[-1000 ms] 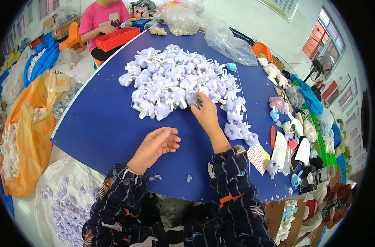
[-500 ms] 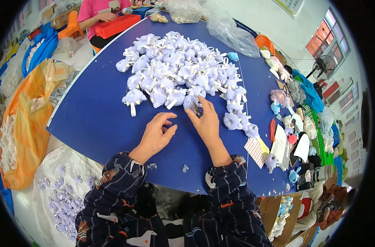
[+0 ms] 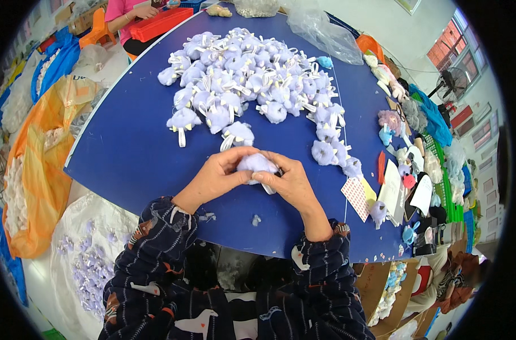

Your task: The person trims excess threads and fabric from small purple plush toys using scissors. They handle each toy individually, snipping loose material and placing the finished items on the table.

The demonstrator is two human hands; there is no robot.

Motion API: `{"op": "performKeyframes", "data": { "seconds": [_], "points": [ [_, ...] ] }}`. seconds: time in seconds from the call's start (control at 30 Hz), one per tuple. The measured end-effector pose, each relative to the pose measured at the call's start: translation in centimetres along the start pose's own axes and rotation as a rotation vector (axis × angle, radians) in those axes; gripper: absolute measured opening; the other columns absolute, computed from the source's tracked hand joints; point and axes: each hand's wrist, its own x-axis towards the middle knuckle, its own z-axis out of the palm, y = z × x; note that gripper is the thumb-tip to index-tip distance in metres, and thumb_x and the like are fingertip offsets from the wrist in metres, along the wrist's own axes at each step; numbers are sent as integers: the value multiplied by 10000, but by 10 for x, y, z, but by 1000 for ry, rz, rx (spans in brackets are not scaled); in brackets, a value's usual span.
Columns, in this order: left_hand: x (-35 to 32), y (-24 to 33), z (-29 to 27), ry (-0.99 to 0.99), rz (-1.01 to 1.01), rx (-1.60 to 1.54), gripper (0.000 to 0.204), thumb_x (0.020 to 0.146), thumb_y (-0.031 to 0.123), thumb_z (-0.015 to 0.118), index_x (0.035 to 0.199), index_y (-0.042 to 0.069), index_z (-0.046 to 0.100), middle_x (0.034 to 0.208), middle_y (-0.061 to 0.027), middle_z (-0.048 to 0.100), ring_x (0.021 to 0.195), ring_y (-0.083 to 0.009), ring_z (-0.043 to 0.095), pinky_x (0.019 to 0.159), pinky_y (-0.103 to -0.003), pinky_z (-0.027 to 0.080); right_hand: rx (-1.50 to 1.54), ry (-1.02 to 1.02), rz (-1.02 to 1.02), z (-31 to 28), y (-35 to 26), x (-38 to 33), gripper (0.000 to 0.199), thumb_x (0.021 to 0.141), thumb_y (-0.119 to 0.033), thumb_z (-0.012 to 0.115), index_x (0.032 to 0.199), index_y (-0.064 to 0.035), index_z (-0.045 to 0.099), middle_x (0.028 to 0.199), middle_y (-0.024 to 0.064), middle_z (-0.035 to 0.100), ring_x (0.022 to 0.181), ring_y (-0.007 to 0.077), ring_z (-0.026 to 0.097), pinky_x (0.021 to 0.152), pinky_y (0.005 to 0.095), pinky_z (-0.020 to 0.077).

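Both of my hands meet over the near part of a blue table (image 3: 127,153). Between them is one pale lilac plush pompom (image 3: 257,163) with a white ribbon. My left hand (image 3: 217,175) grips its left side and my right hand (image 3: 289,180) pinches its right side. Just beyond lies a large heap of the same lilac plush pieces (image 3: 252,85) with white ribbon loops. A string of them trails down the right toward my right hand.
A clear plastic bag (image 3: 320,31) lies at the table's far side. Small plush toys and cards (image 3: 394,175) crowd the right edge. An orange bag (image 3: 39,170) and a white sack of lilac pieces (image 3: 82,260) stand at my left. Another person in pink (image 3: 127,11) sits beyond.
My right hand drew one plush piece from the heap toward me. My left hand came up from the table and closed on it too.
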Motion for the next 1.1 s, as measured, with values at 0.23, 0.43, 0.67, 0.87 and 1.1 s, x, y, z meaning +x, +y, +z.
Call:
{"op": "performKeyframes", "data": {
  "seconds": [0.23,0.43,0.67,0.87,1.1],
  "points": [
    [-2,6,1,151,-151,-469,314,844,22,529,1132,42,405,1048,-84,526,957,-162,563,756,-261,509,199,513,-46,7,-16,-5,187,811,-131,632,936,8,623,776,9,598,686,47,529,603,179,413],
    [-2,6,-1,193,-68,-606,488,868,33,475,1311,80,275,1173,-93,455,1039,-177,531,801,-249,518,3,203,19,9,-11,-7,251,786,-215,669,851,25,633,670,2,585,599,38,479,534,186,386],
    [-7,3,1,136,-78,-483,461,851,-5,467,1281,62,316,1175,-95,463,1034,-181,528,872,-329,468,156,254,-65,24,-5,-2,272,780,-195,672,956,5,617,714,-27,565,556,17,371,496,174,320],
    [-10,3,5,2,-131,-260,361,832,43,548,1176,28,441,1069,-70,530,966,-139,547,833,-288,467,168,258,-70,15,-1,-5,161,796,-152,650,844,-6,599,663,-35,529,562,30,397,502,190,343],
    [-9,12,10,-4,-142,-62,280,845,108,588,1092,-11,534,939,-26,587,849,-71,544,753,-215,447,111,356,-90,20,0,-5,164,803,-156,638,814,4,603,696,1,577,595,50,456,526,219,390]
  ]
}}
